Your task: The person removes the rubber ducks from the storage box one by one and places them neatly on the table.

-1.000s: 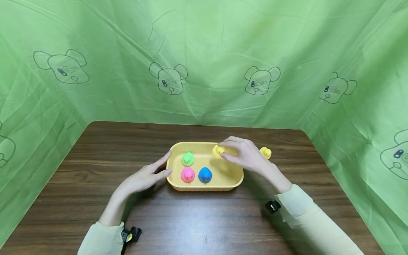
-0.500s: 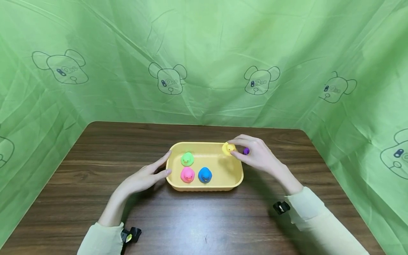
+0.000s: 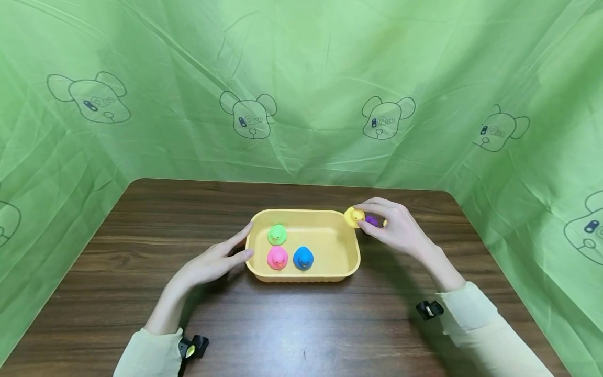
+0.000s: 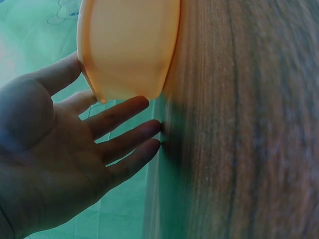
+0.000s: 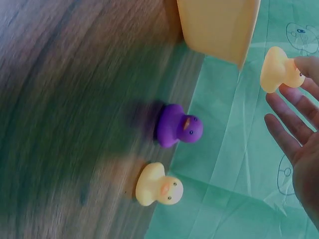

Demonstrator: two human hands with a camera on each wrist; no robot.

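Between thumb and fingers my right hand (image 3: 393, 225) pinches a yellow rubber duck (image 3: 353, 217), held up over the right end of the yellow plastic tub (image 3: 301, 279). In the right wrist view this duck (image 5: 275, 69) is above the tabletop, beyond the tub's corner. My left hand (image 3: 212, 264) touches the tub's left end with thumb and fingertips, its fingers fairly straight and spread. Inside the tub sit a green duck (image 3: 277, 234), a pink duck (image 3: 277, 257) and a blue duck (image 3: 303, 258).
To the right of the tub, a purple duck (image 5: 172, 125) and a second yellow duck (image 5: 155, 185) stand on the dark wood table (image 3: 198, 209); my right hand partly covers both in the head view. Green cloth (image 3: 301, 78) with drawn animal heads hangs around the table's back and sides.
My right hand has moved right with the yellow duck, from inside the tub area to its right rim. The purple duck has come into sight behind the fingers. The left hand stays put.
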